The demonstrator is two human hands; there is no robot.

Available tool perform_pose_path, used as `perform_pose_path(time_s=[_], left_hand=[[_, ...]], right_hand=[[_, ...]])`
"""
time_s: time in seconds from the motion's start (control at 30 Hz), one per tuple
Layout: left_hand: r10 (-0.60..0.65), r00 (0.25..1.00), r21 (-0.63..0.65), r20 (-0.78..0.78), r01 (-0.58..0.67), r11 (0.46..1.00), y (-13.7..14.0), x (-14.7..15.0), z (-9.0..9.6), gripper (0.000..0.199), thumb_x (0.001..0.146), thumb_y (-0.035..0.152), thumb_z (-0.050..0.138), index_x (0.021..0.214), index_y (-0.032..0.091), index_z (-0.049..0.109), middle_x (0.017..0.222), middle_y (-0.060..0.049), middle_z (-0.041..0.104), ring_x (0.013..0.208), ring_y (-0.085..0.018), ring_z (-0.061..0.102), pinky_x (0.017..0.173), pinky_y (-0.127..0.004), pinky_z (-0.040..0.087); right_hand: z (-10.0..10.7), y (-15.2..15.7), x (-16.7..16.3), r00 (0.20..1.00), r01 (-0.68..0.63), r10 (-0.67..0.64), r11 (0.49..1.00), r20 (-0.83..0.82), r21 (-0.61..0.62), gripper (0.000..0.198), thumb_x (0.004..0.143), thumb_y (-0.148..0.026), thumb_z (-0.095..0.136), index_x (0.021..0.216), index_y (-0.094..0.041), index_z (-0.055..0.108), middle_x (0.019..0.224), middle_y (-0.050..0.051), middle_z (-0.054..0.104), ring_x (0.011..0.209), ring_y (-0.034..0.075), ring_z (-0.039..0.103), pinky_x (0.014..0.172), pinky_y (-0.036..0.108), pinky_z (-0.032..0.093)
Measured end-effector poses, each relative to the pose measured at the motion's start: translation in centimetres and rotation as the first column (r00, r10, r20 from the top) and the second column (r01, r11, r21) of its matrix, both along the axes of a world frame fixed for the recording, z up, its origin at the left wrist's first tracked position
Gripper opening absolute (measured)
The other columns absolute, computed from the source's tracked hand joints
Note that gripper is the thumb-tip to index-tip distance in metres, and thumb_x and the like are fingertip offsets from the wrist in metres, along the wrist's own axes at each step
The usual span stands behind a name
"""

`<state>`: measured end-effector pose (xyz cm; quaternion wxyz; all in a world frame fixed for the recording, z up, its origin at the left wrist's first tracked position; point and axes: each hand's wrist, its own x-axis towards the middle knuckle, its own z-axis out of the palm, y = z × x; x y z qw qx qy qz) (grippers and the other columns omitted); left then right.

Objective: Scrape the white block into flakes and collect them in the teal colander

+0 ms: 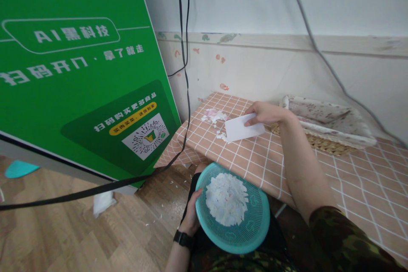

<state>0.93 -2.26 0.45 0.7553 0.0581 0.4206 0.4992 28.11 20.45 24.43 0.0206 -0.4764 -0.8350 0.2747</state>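
Note:
My left hand (pixel 192 213) grips the left rim of a turquoise plastic basket (pixel 255 229), just below the table's front edge. A heap of white paper scraps (pixel 227 199) lies inside it. Over the tabletop, my right hand (pixel 259 113) is closed on a white card (pixel 240 128), held at a slant with its left end by some loose scraps. More paper scraps (pixel 214 115), a few of them pinkish, are strewn on the checked cloth left of the card.
The table wears a brown checked cloth (pixel 267 170). Behind my right forearm stands a lined wicker basket (pixel 331 125). A green cabinet (pixel 79 93) fills the left side. A black cable (pixel 188 89) hangs across the table's left end. Scraps dot the wooden floor (pixel 134 238).

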Motion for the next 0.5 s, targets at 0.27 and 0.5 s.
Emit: perform_pose_path(time_s=[0.27,0.5], left_hand=[[-0.008,1.0,0.026,0.003,0.008,1.0,0.0,-0.1,0.2,0.032,0.074,0.036,0.063,0.092,0.01,0.07,0.079,-0.008,0.073,0.081,-0.024,0.065,0.078,-0.034,0.047],[-0.008,1.0,0.035,-0.001,0.008,0.999,0.0,-0.1,-0.2,0.03,0.076,0.035,0.062,0.092,0.011,0.07,0.078,-0.007,0.073,0.08,-0.023,0.065,0.08,-0.033,0.046]], right_hand=[[0.0,0.0,-0.8,1.0,0.007,-0.008,0.999,0.011,0.051,0.032,0.067,-0.037,0.062,0.088,-0.014,0.07,0.074,0.004,0.067,0.065,0.016,0.058,0.053,0.024,0.042],[0.2,-0.3,-1.3,1.0,-0.011,0.012,0.999,-0.028,0.049,0.033,0.068,-0.036,0.062,0.092,-0.013,0.07,0.077,0.005,0.068,0.066,0.016,0.058,0.054,0.024,0.041]])
